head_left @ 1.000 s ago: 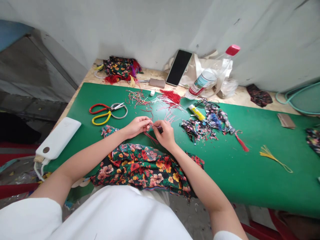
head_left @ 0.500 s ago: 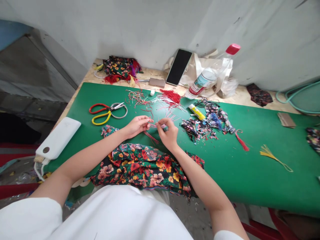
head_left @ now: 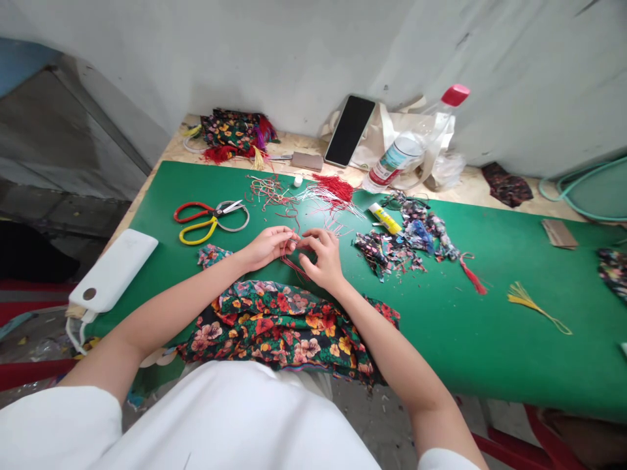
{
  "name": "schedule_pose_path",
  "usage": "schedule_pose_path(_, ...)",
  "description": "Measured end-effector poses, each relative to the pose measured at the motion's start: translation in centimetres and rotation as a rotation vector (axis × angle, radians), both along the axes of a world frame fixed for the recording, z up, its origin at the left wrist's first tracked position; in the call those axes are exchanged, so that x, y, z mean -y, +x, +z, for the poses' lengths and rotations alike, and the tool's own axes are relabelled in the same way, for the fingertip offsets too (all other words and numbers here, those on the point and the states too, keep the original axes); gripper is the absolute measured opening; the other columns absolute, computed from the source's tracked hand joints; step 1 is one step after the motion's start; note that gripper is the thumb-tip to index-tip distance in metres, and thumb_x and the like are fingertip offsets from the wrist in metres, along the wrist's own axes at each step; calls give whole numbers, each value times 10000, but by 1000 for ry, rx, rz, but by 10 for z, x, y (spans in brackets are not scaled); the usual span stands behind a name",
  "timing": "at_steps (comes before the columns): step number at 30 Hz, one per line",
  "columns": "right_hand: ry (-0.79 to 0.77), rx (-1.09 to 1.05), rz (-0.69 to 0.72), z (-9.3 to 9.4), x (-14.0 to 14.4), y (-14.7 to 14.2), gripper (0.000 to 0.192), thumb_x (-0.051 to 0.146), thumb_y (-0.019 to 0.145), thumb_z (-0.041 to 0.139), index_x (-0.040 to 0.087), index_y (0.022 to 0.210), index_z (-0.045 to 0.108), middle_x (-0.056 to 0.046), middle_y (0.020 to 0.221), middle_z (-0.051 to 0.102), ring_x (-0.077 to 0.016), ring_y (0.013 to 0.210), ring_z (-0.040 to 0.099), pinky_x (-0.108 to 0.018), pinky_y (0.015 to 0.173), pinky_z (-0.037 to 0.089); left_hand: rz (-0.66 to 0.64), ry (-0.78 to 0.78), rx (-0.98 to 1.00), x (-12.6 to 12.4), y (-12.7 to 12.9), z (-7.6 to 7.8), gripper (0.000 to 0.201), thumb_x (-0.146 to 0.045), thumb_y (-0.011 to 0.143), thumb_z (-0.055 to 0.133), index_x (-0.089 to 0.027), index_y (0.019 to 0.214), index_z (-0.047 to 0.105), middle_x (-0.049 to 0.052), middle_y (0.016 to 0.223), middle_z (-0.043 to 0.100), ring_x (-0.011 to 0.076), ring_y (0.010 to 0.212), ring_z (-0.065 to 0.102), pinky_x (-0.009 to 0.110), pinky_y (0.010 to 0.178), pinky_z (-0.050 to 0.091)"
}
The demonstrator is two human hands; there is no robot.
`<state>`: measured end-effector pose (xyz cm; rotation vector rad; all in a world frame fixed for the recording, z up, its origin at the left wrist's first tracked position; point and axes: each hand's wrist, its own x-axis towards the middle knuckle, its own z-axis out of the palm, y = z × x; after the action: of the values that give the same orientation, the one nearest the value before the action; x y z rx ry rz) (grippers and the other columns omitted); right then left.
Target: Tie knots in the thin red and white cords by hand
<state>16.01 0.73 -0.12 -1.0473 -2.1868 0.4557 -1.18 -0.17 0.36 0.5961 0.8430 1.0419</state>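
green covering (head_left: 490, 339) spreads over most of the desk, with bare wood showing only along the far edge by the wall. floral fabric (head_left: 284, 329), dark with red, orange and pink blooms, hangs over the near edge right under the forearms. a white power bank (head_left: 113, 269) lies at the near left corner. a clear bottle (head_left: 416, 140) with a pink cap leans at the far edge, beside a black phone (head_left: 349, 130) propped on the wall. a heap of fabric scraps (head_left: 401, 245) sits right of the middle. scissors (head_left: 208, 219) with one red and one yellow handle lie toward the left edge. a yellow glue stick (head_left: 386, 219) lies by the scraps.

the left hand (head_left: 267, 247) and right hand (head_left: 321, 261) meet just above the floral fabric, near the middle of the desk. both pinch a small bundle of red threads (head_left: 294, 264): thin, stiff-looking strands, bright red, gathered at the fingertips and fanning loose toward the near edge. the right hand's fingers curl together over the pinch; the left thumb and forefinger press on the strands.
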Motion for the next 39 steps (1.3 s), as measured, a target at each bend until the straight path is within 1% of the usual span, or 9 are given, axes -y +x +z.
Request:
schedule_pose_path(3,57,21,-2,-2,1,-1,72,244,748,633,224,816,647,-55,987,619,-239,976,520,-424,892,359,18,3,10,0,1,0,119,-196,751,647,-106,772,571,19,746,628,63,635,564,228,664,457)
schedule_pose_path(5,64,6,-14,-4,0,-2,42,256,781,623,220,789,643,-50,941,626,-222,938,530,-409,868,367,14,6,9,0,1,0,122,-199,752,649,-104,777,577,20,737,624,65,637,563,227,660,454)
schedule_pose_path(10,7,-82,-56,-3,-3,-2,90,265,821,605,218,750,635,-35,843,633,-196,856,554,-386,831,387,-7,31,0,0,0,2,159,-223,733,679,-97,780,594,19,744,619,41,577,505,197,581,399)
schedule_pose_path(14,-7,-142,-103,-3,-4,-1,118,286,830,604,214,740,632,-31,802,631,-192,816,564,-380,803,398,-39,46,-21,2,0,5,181,-247,713,704,-96,769,621,21,763,620,40,589,509,199,591,394)
schedule_pose_path(18,-15,-149,-116,-4,-4,-1,135,304,833,604,218,733,632,-28,791,632,-192,810,567,-380,797,404,-64,93,-67,4,2,5,203,-271,707,712,-100,803,661,18,740,611,47,604,505,202,582,377)
schedule_pose_path(24,5,-137,-99,-5,-4,-2,151,309,830,614,221,711,644,-26,781,636,-186,800,568,-385,801,407,-52,116,-121,4,4,5,238,-301,694,718,-104,812,657,-3,693,578,41,569,479,204,559,355)
schedule_pose_path(28,4,-136,-59,-4,-3,-2,154,317,822,623,221,706,656,-32,801,638,-186,816,564,-396,820,415,-77,179,-188,4,3,2,232,-335,727,689,-115,795,655,-24,617,526,36,530,421,198,526,317)
schedule_pose_path(32,-4,-132,-20,-3,-3,-2,145,311,818,621,227,706,663,-37,826,637,-189,842,553,-395,827,428,-108,234,-269,4,2,-1,241,-349,738,674,-114,787,671,-19,586,520,42,518,409,203,525,312)
schedule_pose_path(39,-37,-149,1,0,-2,0,110,272,804,600,219,707,604,-36,832,633,-191,822,559,-395,826,421,-112,201,-258,4,2,1,250,-359,717,687,-112,754,665,-22,552,507,46,506,405,212,525,311)
